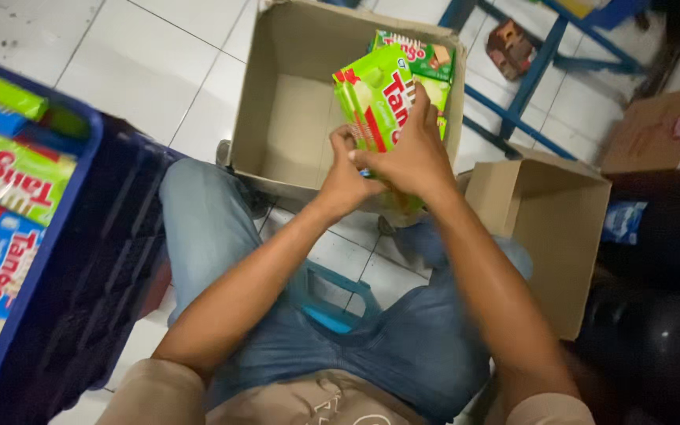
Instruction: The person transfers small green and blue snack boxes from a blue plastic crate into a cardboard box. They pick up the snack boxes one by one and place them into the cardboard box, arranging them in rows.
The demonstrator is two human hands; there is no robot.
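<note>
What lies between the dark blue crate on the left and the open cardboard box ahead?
Head view: bare white floor tiles and the person's jeans-clad knee lie between crate and box.

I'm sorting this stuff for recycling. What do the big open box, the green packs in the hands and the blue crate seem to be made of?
Open box: brown cardboard, matte, with soft, bent edges. Green packs, held by the left hand and right hand: likely thin plastic film, glossy and printed. Blue crate: probably rigid plastic, with a smooth moulded rim.
</note>
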